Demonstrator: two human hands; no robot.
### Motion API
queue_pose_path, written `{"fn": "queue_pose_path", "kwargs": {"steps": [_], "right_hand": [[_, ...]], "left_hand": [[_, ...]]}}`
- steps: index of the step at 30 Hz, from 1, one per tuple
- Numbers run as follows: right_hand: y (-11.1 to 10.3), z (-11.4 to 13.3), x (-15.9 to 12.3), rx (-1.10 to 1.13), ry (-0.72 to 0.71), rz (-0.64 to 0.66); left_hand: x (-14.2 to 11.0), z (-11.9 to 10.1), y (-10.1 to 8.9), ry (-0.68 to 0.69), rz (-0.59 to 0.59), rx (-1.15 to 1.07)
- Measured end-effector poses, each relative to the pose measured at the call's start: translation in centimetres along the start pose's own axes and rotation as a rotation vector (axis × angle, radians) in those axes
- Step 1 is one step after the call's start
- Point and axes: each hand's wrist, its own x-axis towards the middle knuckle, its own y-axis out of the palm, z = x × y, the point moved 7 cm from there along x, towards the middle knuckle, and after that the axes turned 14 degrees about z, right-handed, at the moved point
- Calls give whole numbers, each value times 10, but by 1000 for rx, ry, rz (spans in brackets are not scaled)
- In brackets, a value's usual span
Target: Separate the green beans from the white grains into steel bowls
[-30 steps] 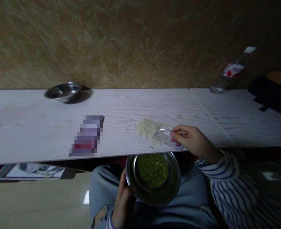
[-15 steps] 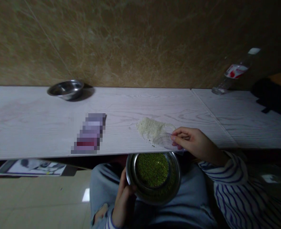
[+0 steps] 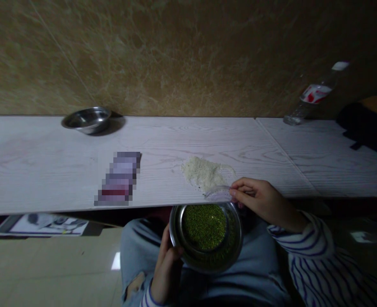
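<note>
My left hand (image 3: 168, 266) grips the left rim of a steel bowl (image 3: 236, 249), held over my lap just below the table's front edge. Green mung beans (image 3: 204, 226) lie inside it, with a few pale grains on top. My right hand (image 3: 262, 198) pinches a thin, clear plastic piece (image 3: 218, 194), rounded in outline, at the table's edge above the bowl. Just beyond that piece a heap of white grains, like rice, (image 3: 203, 170) is spread on the tabletop. What lies under the right fingers is partly hidden.
On the white wood-grain table (image 3: 163, 132) stand an empty steel bowl (image 3: 88, 120) at the back left and a plastic bottle (image 3: 314, 94) at the back right. A blurred flat rectangular item (image 3: 120, 179) lies left of the grains. Dark cloth (image 3: 364, 128) is at far right.
My right hand has drawn the clear plastic piece slightly toward me, from the heap to the table edge. My left hand and the bowl stay nearly where they were.
</note>
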Motion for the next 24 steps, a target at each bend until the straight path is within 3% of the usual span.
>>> {"fn": "queue_pose_path", "kwargs": {"steps": [9, 16, 24], "right_hand": [[-9, -11, 2, 8, 19, -38], [-3, -5, 8, 21, 12, -29], [-4, -2, 9, 17, -8, -48]], "left_hand": [[2, 3, -6, 18, 9, 36], [-1, -3, 0, 10, -13, 20], [0, -1, -9, 12, -28, 56]]}}
